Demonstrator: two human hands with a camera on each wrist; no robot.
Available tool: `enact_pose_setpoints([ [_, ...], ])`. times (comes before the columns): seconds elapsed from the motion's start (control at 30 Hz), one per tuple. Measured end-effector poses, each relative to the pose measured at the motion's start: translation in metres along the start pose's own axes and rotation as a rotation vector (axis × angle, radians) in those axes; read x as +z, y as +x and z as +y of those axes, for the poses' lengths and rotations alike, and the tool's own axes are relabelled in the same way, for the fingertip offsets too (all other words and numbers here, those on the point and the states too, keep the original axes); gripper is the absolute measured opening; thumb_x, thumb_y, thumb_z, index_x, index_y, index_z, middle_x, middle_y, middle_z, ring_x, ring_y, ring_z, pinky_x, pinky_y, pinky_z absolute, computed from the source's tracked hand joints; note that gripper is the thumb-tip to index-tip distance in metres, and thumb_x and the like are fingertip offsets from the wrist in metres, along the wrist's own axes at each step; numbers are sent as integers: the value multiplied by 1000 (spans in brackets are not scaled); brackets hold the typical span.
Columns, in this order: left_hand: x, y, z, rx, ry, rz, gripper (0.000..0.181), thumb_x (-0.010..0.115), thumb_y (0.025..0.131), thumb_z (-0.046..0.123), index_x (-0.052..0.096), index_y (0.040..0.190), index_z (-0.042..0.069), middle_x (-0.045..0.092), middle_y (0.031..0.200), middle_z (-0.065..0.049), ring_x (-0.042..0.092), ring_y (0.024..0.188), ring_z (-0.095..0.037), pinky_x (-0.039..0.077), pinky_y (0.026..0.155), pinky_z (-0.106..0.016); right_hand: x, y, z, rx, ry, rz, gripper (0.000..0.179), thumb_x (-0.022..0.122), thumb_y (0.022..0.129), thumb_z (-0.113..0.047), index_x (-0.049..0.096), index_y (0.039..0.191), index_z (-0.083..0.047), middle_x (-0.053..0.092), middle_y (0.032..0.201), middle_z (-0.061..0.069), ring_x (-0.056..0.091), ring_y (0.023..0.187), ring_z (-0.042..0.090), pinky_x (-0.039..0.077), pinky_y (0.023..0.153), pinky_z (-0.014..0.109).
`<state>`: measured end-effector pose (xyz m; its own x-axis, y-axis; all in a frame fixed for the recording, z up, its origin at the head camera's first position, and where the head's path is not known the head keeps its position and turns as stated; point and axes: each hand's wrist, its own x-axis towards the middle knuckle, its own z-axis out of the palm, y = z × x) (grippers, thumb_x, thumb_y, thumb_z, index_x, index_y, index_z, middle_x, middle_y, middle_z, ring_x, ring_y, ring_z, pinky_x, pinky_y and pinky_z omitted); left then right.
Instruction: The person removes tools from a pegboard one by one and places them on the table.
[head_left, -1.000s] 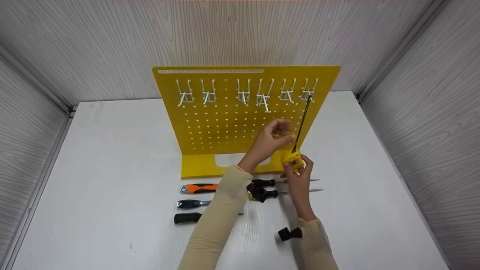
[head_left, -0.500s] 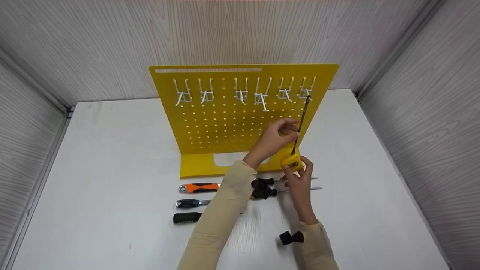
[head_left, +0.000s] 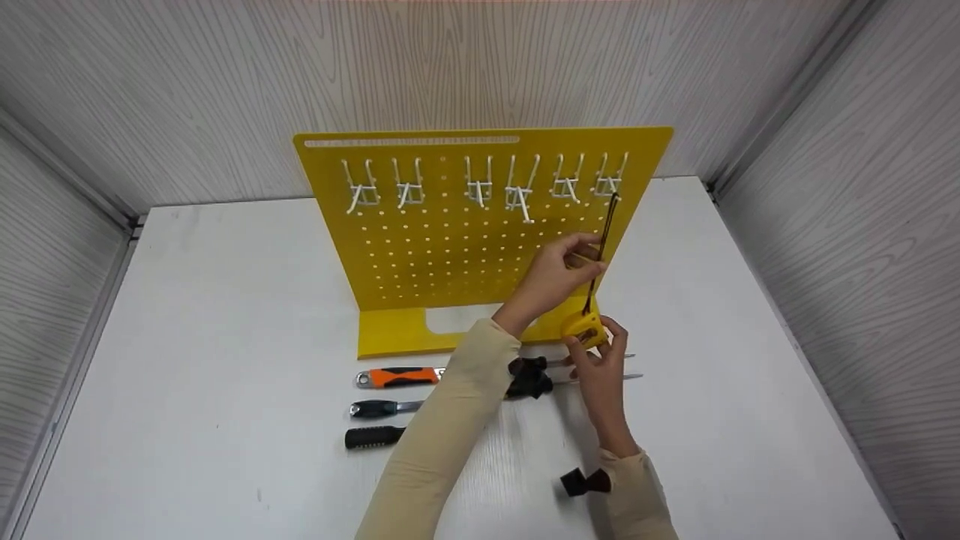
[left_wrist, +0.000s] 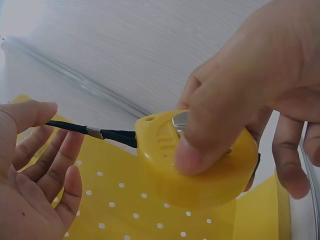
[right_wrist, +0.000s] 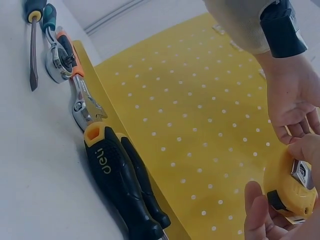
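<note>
A yellow tape measure (left_wrist: 200, 150) is held up in front of the pegboard's lower right corner. My right hand (head_left: 602, 367) grips its case, with the thumb on the front face. From the tape measure a black cord (head_left: 609, 217) runs up to the tip of the rightmost white hook (head_left: 609, 185). Higher on that cord, my left hand (head_left: 551, 274) has thumb and index finger around it and pinches it; its other fingers (left_wrist: 52, 165) are loosely bent. The right wrist view shows the tape measure (right_wrist: 290, 187) near the left palm.
The yellow pegboard (head_left: 450, 262) stands upright with several white hooks along its top. Before it lie an orange-handled adjustable wrench (head_left: 405, 377), a ratchet (head_left: 375, 408), a screwdriver (head_left: 371, 436) and two black-handled tools (right_wrist: 117, 180) with thin metal shafts. The left sleeve crosses over them.
My left hand has moved right to the cord, and its thumb and finger now close around it. The right hand with the tape measure has sunk slightly. The view has shifted a little.
</note>
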<state>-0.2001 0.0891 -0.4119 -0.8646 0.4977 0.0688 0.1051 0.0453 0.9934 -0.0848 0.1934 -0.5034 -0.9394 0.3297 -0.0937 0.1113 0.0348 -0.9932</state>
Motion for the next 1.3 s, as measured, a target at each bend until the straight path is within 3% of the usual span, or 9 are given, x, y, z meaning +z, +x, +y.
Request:
enact_pose_setpoints([
  [0.37,0,-6,10,21,22,19,37,65,92,14,60,127,5,67,107,-11,64,92,-17,53,81,-22,-2,-3,-5,-12,37,-25,54,65,93,-22,33,136,-23,59,102,8,65,73,33,51,59,32],
  [0.6,1,-10,16,59,47,-13,35,66,91,14,61,125,6,68,104,-12,66,89,-15,53,79,-19,-4,-6,-9,-25,37,-18,52,64,93,-21,33,136,-21,59,100,6,63,66,15,49,60,28],
  [0.8,4,-15,25,109,65,-19,34,66,91,13,63,124,6,69,102,-11,66,88,-14,53,79,-18,-6,-9,-14,-59,43,-23,51,62,94,-18,34,137,-20,60,101,5,63,68,15,48,60,27],
  [1.03,5,-24,32,145,86,-10,32,65,91,13,63,122,6,69,103,-11,66,89,-12,52,81,-16,-9,-15,-19,-54,37,-33,51,62,94,-19,35,138,-21,59,103,6,64,76,28,49,60,28],
  [1.3,3,-34,37,172,86,6,30,65,92,15,63,120,5,69,101,-10,64,86,-12,52,79,-17,-17,-20,-23,-52,24,-65,52,62,94,-19,36,140,-22,56,113,8,63,75,16,48,62,27],
])
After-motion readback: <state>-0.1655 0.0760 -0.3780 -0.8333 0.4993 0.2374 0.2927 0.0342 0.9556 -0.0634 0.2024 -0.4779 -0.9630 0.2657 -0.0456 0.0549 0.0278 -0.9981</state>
